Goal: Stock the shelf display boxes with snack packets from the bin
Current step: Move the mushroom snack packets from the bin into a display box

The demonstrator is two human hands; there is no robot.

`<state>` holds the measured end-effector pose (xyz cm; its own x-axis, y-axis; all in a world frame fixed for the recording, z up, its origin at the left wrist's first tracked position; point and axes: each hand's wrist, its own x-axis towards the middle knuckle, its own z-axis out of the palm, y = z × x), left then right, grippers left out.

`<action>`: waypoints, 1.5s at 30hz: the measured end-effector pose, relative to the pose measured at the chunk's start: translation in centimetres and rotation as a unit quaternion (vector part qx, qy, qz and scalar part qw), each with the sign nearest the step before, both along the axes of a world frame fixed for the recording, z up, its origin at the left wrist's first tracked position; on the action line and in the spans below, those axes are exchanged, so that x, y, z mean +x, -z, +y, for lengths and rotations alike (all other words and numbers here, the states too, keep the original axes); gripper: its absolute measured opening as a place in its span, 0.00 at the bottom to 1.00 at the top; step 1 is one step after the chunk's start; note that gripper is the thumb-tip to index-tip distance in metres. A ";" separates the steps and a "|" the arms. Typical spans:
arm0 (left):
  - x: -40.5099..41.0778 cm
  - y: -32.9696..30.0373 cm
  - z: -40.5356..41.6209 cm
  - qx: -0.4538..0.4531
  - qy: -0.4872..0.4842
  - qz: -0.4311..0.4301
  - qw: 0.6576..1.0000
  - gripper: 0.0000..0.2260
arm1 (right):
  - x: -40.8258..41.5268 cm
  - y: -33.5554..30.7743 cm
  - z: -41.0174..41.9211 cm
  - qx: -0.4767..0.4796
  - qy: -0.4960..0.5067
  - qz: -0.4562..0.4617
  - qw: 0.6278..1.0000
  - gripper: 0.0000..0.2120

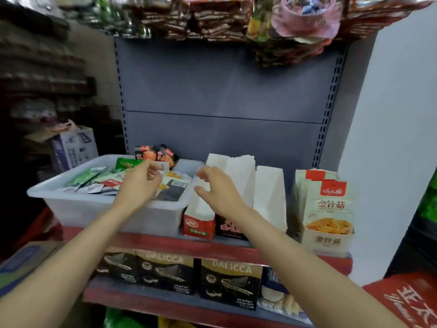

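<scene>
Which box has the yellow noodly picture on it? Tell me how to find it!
Start at the big white bin on the red-edged shelf and go along the row of display boxes to the far right. The last one, the cream box, stands alone there. Unlike the white-backed boxes beside it, its front shows a yellow tangle and red-topped packets.

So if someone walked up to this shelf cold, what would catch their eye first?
Probably the two bare arms reaching in from below: the left hand holds a packet over the clear bin of mixed snack packets, and the right hand hovers with loose fingers over the display boxes beside it. Next, the pale box with orange noodle art at the shelf's right end.
</scene>
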<state>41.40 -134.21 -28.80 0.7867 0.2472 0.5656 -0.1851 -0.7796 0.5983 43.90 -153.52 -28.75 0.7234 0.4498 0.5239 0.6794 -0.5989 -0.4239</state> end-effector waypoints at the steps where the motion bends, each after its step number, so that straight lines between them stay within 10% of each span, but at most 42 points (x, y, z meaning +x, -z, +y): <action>1: 0.3 -0.1 1.8 0.016 -0.010 0.024 1.000 0.07 | 0.7 0.1 1.7 -0.012 -0.004 0.007 1.000 0.16; 11: 3.1 0.5 10.1 0.111 -0.051 0.272 0.954 0.33 | 6.6 -0.1 11.2 -0.269 0.047 0.070 0.960 0.30; 26: 1.8 1.3 10.1 0.065 -0.088 0.078 0.991 0.15 | 6.4 -0.2 11.2 -0.232 -0.010 0.104 0.967 0.24; 29: 0.8 1.0 9.9 0.051 -0.072 0.012 0.996 0.12 | 5.9 -1.2 10.6 -0.039 -0.036 0.243 0.969 0.19; 36: -1.6 -0.6 6.9 -0.062 0.085 -0.036 0.994 0.08 | 3.7 -3.0 7.8 0.413 -0.119 0.525 0.734 0.19; 42: -1.2 -1.6 3.2 -0.198 0.040 -0.037 0.979 0.23 | 2.4 -2.4 4.0 0.503 -0.086 0.446 0.735 0.28; 45: -1.4 -2.7 -0.6 -0.411 0.141 0.036 0.900 0.12 | 1.0 -2.5 1.5 0.512 -0.044 0.377 0.771 0.28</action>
<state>40.00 -134.84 -26.11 0.9109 0.3434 0.2287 -0.2447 0.0036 0.9696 44.93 -152.02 -26.29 0.9862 0.1437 0.0824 0.0280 0.3455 -0.9380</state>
